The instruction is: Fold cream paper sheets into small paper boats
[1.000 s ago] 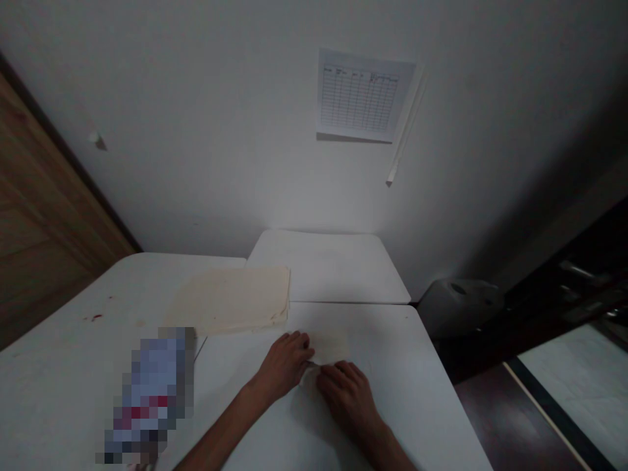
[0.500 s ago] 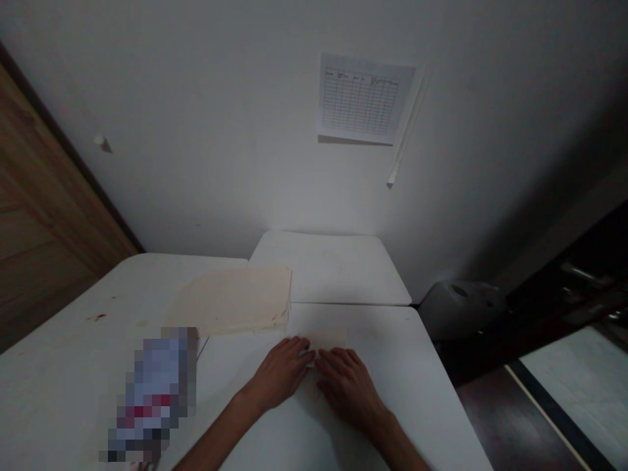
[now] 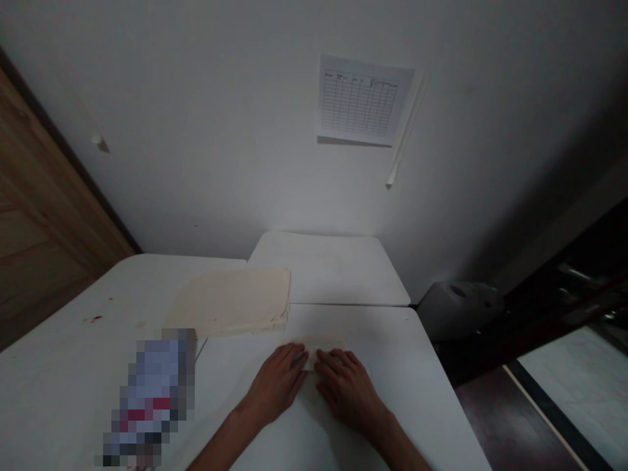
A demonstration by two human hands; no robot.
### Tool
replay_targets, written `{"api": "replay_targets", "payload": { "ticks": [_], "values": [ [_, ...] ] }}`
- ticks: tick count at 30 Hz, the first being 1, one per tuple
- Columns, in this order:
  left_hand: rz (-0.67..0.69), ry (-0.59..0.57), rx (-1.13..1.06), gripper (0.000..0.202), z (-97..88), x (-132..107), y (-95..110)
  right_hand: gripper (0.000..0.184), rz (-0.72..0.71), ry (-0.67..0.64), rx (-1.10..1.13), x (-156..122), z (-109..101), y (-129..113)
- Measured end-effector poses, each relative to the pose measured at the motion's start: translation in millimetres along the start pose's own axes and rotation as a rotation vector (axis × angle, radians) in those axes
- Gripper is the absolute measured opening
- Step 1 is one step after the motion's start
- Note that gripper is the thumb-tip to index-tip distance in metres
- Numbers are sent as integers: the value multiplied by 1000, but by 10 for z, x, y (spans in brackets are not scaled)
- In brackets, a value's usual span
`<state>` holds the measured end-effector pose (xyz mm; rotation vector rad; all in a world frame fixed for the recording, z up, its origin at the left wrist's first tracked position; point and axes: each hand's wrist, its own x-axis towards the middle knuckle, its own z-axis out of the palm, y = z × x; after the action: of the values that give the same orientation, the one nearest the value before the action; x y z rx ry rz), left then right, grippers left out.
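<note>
A small, thin pale sheet [image 3: 321, 343] lies on the white table in front of me; its material is hard to make out in the dim light. At its left edge is my left hand [image 3: 279, 376], fingers bent together and closed on the sheet. My right hand [image 3: 346, 386] grips the sheet's near right part, fingers curled down, the thumb tucked underneath. The two sets of fingertips almost meet at the middle. Much of the sheet's near edge is hidden by the fingers. Left of my hands rests a stack of larger beige sheets [image 3: 235, 297].
White table panels [image 3: 422, 392] meet at seams, with a raised-looking panel [image 3: 328, 268] against the wall. A blurred-out packet-like item [image 3: 152, 386] lies at the left. A printed chart [image 3: 366, 98] hangs on the wall. A grey container [image 3: 458, 311] stands beyond the right edge.
My left hand has shifted slightly left and nearer to me, its fingers drawing back a little over the sheet. The right hand has stayed nearly in place.
</note>
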<state>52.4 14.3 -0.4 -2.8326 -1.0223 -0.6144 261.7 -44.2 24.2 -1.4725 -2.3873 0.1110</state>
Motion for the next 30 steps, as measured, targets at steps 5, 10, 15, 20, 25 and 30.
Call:
{"api": "replay_targets", "payload": {
  "ticks": [5,10,15,20,25,30],
  "values": [
    [-42,27,20,30,-79,-79,-19,28,14,-5,14,-9,-29,-15],
    [-98,3,49,32,-168,-187,-45,28,15,-22,27,-1,-27,-4],
    [-161,-7,90,34,-203,-290,-48,28,24,-25,38,-8,-39,-11],
    [-226,33,111,35,-207,-387,-69,29,25,-34,32,-10,-53,-20],
    [-283,76,149,36,-216,-427,-55,27,23,-35,3,-3,-49,-16],
    [-171,111,130,35,-182,-352,61,27,14,-15,10,0,-53,-28]
  ]
}}
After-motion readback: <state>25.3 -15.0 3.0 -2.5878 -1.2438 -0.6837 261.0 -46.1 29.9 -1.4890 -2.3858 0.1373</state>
